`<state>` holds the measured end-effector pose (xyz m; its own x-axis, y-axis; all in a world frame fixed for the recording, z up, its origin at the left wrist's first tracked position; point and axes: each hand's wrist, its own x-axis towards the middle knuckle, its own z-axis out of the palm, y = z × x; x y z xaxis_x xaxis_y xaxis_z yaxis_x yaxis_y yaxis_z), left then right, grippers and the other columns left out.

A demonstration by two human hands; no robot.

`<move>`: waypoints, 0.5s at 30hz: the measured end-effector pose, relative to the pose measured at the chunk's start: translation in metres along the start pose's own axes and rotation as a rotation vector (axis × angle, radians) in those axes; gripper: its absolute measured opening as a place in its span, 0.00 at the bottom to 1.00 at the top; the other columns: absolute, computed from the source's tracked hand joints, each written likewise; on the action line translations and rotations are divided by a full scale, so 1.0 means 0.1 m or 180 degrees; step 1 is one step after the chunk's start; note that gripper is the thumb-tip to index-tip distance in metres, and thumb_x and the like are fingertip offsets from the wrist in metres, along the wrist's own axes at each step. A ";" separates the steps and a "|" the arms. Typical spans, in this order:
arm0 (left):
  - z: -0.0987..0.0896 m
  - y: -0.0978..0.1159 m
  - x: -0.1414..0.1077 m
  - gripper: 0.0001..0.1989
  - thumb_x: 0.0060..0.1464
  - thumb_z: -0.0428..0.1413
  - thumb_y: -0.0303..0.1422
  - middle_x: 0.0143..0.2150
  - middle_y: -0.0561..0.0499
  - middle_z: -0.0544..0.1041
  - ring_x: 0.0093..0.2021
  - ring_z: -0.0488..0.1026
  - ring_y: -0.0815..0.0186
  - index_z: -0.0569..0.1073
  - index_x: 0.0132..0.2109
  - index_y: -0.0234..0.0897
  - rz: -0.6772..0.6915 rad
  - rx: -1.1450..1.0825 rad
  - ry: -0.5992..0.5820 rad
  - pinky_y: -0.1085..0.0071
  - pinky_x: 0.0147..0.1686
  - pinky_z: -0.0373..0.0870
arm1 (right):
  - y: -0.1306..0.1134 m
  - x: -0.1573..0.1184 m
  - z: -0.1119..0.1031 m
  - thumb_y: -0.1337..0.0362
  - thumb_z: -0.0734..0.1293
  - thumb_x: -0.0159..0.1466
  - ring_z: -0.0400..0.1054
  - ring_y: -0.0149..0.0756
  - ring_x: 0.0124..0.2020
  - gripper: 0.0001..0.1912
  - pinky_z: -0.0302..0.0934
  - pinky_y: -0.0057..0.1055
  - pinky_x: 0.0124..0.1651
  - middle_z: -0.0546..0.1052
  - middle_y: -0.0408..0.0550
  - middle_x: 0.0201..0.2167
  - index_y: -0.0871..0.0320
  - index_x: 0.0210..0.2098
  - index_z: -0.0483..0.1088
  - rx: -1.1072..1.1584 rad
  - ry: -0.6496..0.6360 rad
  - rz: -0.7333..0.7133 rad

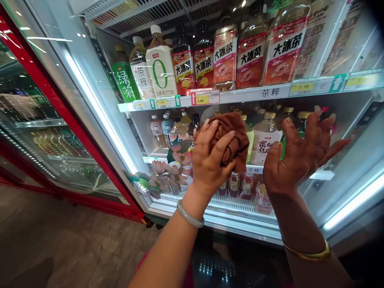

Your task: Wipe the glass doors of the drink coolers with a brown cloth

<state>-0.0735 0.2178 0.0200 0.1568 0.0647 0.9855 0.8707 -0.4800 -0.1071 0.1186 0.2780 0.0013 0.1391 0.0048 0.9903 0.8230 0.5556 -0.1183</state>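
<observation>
My left hand (207, 156), with a pale bangle at the wrist, grips a bunched brown cloth (240, 140). The cloth is held up in front of the middle shelf of a lit drinks cooler, and hides some of the bottles there. To the right, my right hand (292, 156) is raised with its fingers spread and nothing in it. A gold-coloured bangle circles that wrist. Whether the right hand touches the glass I cannot tell. Close behind it stands a bottle with a white label (265, 140).
Large tea bottles (225, 60) line the upper shelf above a price strip (205, 98). A pink flower decoration (171, 172) shows at the lower left. Left of it runs a red door frame (72, 124) of another cooler, above a brown floor (75, 244).
</observation>
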 end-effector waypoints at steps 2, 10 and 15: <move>0.06 0.11 -0.05 0.24 0.61 0.59 0.36 0.72 0.40 0.65 0.76 0.57 0.47 0.72 0.63 0.40 -0.0034 -0.0116 0.0002 0.44 0.74 0.57 | -0.01 0.00 0.01 0.57 0.63 0.70 0.50 0.66 0.76 0.29 0.34 0.84 0.68 0.61 0.53 0.74 0.46 0.69 0.65 -0.0007 -0.0002 -0.0043; -0.04 -0.02 -0.09 0.22 0.65 0.57 0.40 0.71 0.44 0.68 0.76 0.59 0.51 0.72 0.64 0.46 0.0437 -0.0045 -0.0559 0.46 0.74 0.60 | -0.26 -0.01 0.02 0.65 0.59 0.71 0.50 0.60 0.77 0.28 0.34 0.74 0.75 0.60 0.50 0.75 0.50 0.70 0.64 0.0145 -0.0220 0.0069; -0.30 -0.37 -0.10 0.23 0.60 0.60 0.39 0.69 0.41 0.69 0.74 0.63 0.46 0.73 0.61 0.42 0.0029 0.0131 0.0079 0.43 0.73 0.60 | -0.38 -0.06 0.11 0.65 0.65 0.67 0.51 0.61 0.76 0.30 0.33 0.79 0.72 0.62 0.52 0.74 0.46 0.68 0.66 0.0275 -0.0199 -0.0169</move>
<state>-0.1210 0.2089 0.0185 0.1538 0.0386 0.9874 0.8878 -0.4441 -0.1209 0.0801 0.2663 0.0006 0.0598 0.0239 0.9979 0.7773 0.6261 -0.0616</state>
